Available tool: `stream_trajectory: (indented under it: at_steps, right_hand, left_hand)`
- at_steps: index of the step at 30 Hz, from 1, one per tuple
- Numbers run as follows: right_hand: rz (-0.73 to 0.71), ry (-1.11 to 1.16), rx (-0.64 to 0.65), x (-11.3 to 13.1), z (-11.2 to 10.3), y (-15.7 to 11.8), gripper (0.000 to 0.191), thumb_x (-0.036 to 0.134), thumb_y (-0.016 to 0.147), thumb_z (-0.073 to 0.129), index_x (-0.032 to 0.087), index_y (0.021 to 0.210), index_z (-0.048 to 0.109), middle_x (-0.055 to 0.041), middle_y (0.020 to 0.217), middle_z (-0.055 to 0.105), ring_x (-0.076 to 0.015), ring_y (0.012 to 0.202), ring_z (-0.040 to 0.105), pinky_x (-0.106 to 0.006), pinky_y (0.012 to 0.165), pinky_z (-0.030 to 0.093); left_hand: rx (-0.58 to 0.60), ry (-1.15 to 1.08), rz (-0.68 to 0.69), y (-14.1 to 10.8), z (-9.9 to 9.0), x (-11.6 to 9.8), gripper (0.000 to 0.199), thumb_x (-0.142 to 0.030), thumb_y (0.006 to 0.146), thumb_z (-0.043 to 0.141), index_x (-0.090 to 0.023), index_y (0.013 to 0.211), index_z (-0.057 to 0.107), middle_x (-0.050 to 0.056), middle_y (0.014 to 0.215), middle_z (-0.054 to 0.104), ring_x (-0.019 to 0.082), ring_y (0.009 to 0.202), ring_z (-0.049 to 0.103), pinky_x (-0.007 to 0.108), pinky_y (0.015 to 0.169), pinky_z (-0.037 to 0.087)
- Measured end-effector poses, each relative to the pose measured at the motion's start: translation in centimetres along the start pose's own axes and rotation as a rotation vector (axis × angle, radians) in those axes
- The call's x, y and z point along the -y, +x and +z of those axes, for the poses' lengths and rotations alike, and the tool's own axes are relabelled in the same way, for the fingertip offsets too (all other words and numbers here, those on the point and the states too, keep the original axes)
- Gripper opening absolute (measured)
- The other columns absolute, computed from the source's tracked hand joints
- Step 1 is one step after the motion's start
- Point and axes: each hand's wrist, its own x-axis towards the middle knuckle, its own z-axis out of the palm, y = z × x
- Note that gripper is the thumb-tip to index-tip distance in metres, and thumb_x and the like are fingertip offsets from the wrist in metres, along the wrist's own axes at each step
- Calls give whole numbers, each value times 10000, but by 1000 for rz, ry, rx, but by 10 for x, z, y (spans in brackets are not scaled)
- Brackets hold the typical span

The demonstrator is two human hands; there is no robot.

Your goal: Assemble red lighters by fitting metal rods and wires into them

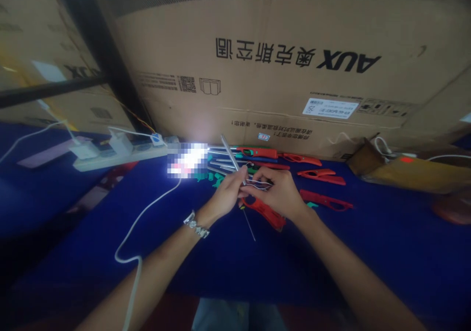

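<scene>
Metal tube (228, 151) gripped in closed left hand (225, 193), slanted toward bench's (312, 272) far edge; wires (262, 188) pinched in right hand (283, 188) beside near end.

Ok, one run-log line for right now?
left hand: holds slim silver metal tube | right hand: fingers on thin white wire | near hands: red plastic casing, blue tabletop

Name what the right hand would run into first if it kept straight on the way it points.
Most likely the left hand: the right hand points toward its fingers, very close in the picture, though depth is unclear.
</scene>
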Motion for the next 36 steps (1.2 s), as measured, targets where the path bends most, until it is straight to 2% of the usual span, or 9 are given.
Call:
stream_trajectory:
  at_steps: [5,9,13,16,19,23,26,32,36]
  right_hand:
    - [-14,-15,-46,-4,2,-1,316,518,816,741,208,851,692,57,566,518,-91,479,433,-239,507,342]
    - [18,80,-51,-3,7,-2,260,458,822,745,210,856,673,70,572,479,-86,482,399,-242,501,327]
    - [94,312,25,-1,7,-1,260,420,808,759,215,893,623,84,562,461,-91,479,375,-234,468,306]
    - [120,393,82,1,3,-1,226,401,841,717,213,905,610,82,566,462,-88,468,363,-227,451,291]
    - [126,384,86,0,2,-2,194,395,875,670,209,876,614,62,584,504,-89,476,389,-225,454,296]
    - [135,344,89,-5,4,-3,216,405,845,710,204,879,639,46,615,563,-88,478,400,-228,456,290]
    - [136,328,95,-9,4,-3,252,443,844,720,198,834,661,29,640,606,-97,510,455,-231,488,330]
    - [118,340,36,-11,5,-4,332,512,805,758,196,776,660,30,596,606,-97,481,457,-236,470,327]
    - [124,451,21,-10,9,-6,351,537,790,770,214,847,646,10,664,680,-136,539,600,-248,514,448]
  left_hand:
    - [10,14,-41,0,3,-1,574,-756,835,517,-197,706,498,-64,506,375,78,402,368,184,340,348]
    - [19,-3,-57,1,2,-4,575,-762,829,524,-200,710,503,-73,491,353,71,384,335,184,335,342]
    - [-37,15,-48,3,1,-7,599,-774,823,523,-194,676,494,-61,497,390,68,385,361,187,343,347]
    - [-101,34,-28,4,0,-5,600,-766,830,526,-189,669,501,-45,513,437,71,388,397,187,340,322]
    - [-111,66,-21,4,-1,-3,600,-768,840,510,-187,688,512,-55,507,412,71,382,384,190,338,308]
    - [-96,87,-14,1,-1,-3,598,-762,862,479,-179,740,544,-54,535,412,75,413,397,187,351,320]
    - [-60,79,-25,0,1,-4,598,-754,873,465,-179,727,530,-62,526,392,67,412,379,181,364,323]
    - [-34,27,-47,-1,3,-4,607,-778,841,490,-189,694,497,-72,481,385,64,364,342,196,352,311]
    - [23,-1,-29,-4,7,-7,641,-791,853,440,-195,617,471,-53,448,407,77,357,353,214,362,313]
